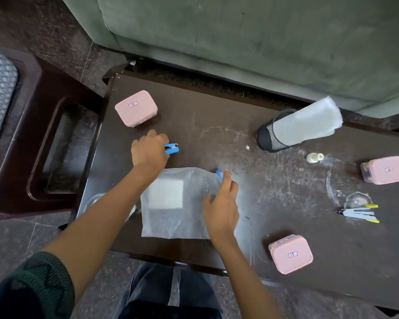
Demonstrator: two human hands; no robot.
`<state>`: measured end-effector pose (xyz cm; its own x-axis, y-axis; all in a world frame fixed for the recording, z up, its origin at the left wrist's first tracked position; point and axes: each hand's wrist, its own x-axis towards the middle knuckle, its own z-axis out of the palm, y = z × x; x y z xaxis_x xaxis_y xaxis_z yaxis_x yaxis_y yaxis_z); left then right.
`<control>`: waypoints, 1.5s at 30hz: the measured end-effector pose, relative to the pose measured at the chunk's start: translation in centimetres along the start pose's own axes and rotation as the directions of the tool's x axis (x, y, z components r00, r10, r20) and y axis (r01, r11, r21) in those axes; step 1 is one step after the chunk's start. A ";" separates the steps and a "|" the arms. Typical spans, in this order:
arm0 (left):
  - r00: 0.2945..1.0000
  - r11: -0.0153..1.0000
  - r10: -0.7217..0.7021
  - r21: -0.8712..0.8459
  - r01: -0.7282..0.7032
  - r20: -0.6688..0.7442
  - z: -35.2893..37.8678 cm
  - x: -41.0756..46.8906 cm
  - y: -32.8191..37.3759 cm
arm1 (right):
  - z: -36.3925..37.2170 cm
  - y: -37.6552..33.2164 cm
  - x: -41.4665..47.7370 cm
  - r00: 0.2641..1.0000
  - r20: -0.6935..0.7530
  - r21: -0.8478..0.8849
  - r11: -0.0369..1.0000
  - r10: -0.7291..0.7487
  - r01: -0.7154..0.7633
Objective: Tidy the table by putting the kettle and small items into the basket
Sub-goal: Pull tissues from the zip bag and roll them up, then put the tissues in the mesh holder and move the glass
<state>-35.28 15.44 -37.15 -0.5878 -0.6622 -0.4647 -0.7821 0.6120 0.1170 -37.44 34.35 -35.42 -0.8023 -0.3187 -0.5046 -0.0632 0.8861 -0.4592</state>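
Note:
My left hand (pixel 149 151) is closed around a small blue stapler (pixel 172 149) on the dark table (pixel 217 139), left of centre. My right hand (pixel 221 203) rests on the right edge of a translucent plastic bag (pixel 171 203) that lies flat at the table's near side; its fingers pinch a small blue strip (pixel 219 174) at the bag's top right corner. A white square shows inside the bag. I see no kettle. A black mesh holder (pixel 268 139) with rolled white sheets (pixel 306 122) in it lies tipped at the back right.
Three pink lidded boxes sit on the table: back left (pixel 136 108), far right (pixel 385 169), near right (pixel 290 253). A small white bottle (pixel 314 157) and a clear protractor with pens (pixel 358 209) lie at the right. A glass bowl (pixel 95 201) peeks out under my left arm. A grey sofa (pixel 263 42) stands behind.

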 end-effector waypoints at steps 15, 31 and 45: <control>0.997 0.940 0.031 -0.336 -0.052 -0.068 -4.3 -4.5 -9.1 | 3.3 -8.7 5.4 0.965 -0.241 0.290 0.957 0.103 -0.030; 0.989 0.995 0.096 0.002 -0.097 0.114 -0.6 -15.4 -10.5 | 2.3 -5.5 3.5 0.932 -0.348 0.022 0.993 -0.098 0.113; 0.922 0.919 0.385 0.069 -0.388 0.048 -3.1 -17.8 -1.1 | -1.8 -0.3 1.7 0.902 -0.406 -0.102 0.988 -0.150 0.118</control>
<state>-24.57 25.19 -26.25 -0.8329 -0.3540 -0.4254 -0.4768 0.8493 0.2267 -39.85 34.11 -34.83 -0.9547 -0.2837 -0.0894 -0.2180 0.8718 -0.4387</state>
